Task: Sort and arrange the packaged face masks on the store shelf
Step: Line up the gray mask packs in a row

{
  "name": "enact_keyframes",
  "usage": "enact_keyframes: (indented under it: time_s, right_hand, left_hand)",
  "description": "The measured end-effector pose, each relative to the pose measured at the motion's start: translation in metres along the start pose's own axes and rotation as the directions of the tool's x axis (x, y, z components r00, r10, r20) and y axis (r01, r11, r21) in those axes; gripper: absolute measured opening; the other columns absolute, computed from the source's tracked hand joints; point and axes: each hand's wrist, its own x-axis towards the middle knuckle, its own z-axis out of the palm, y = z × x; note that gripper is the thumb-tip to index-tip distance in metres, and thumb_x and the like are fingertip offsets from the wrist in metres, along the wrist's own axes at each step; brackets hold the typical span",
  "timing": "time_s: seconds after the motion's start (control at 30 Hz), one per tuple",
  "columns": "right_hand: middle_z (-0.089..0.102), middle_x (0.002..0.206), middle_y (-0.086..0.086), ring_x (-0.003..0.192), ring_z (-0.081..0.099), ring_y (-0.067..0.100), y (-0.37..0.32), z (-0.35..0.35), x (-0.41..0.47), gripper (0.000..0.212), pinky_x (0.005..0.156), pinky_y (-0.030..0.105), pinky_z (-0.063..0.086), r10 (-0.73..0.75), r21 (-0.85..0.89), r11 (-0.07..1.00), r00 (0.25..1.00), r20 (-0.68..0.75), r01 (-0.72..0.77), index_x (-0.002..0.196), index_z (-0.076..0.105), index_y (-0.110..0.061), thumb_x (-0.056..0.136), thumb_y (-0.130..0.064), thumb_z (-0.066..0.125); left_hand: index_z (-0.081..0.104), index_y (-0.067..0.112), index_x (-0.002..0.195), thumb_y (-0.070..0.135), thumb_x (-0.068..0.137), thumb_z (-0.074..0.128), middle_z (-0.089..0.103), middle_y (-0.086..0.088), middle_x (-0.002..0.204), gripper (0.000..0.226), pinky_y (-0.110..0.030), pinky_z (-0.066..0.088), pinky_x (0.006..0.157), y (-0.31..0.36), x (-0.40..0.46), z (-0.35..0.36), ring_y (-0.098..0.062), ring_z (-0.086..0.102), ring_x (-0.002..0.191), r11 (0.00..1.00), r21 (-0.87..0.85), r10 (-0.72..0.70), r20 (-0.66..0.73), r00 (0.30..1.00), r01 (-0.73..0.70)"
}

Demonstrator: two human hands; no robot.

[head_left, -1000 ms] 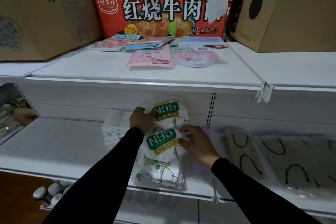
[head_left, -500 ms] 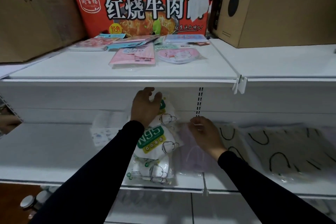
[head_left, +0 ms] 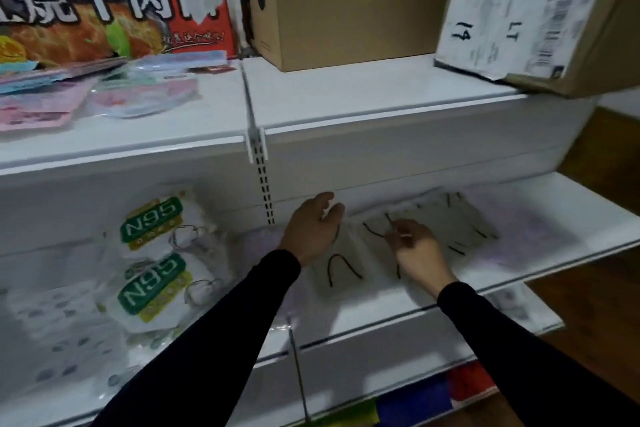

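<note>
On the lower shelf, clear packs of grey masks with black ear loops lie spread to the right of the upright post. My left hand rests flat on the leftmost grey pack, fingers apart. My right hand pinches the edge of the neighbouring grey pack near a black loop. Two white N95 mask packs with green labels lie to the left, untouched. Pale purple mask packs show at the far right and under my left forearm. Everything is motion-blurred.
The upper shelf holds pink and blue mask packs, a red noodle carton and brown cardboard boxes; one box with labels overhangs the edge. A patterned white pack lies at the lower left. A wire divider runs forward.
Both hands have left the N95 packs and moved right onto the grey packs. The view has swung right and closer to the shelf.
</note>
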Motion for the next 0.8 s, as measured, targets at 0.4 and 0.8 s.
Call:
enact_keyframes:
  time_s: [0.4,0.8]
  right_hand:
    - [0.059,0.13,0.012,0.121,0.055,0.025,0.136,-0.118,0.082,0.04,0.101,0.026,0.037,0.085,-0.257,0.966,0.977,0.197,-0.032,0.125,0.061,-0.01,0.089,-0.027,0.062]
    - [0.054,0.061,0.008,0.066,0.053,0.031,0.144,-0.099,0.102,0.043,0.06,0.038,0.035,-0.16,-0.385,0.872,0.92,0.357,0.301,0.061,0.047,-0.01,0.082,-0.047,0.042]
  left_hand:
    - [0.044,0.007,0.136,0.036,0.096,0.045,0.049,-0.018,0.139,0.049,-0.03,0.037,0.098,0.025,0.045,0.185,-0.033,0.046,0.127,0.887,0.355,-0.347,0.094,0.933,0.295]
    - [0.062,0.015,0.097,0.042,0.075,0.046,0.064,-0.005,0.108,0.039,-0.036,0.047,0.091,0.036,0.038,0.229,-0.03,0.059,0.104,0.883,0.361,-0.343,0.062,0.937,0.299]
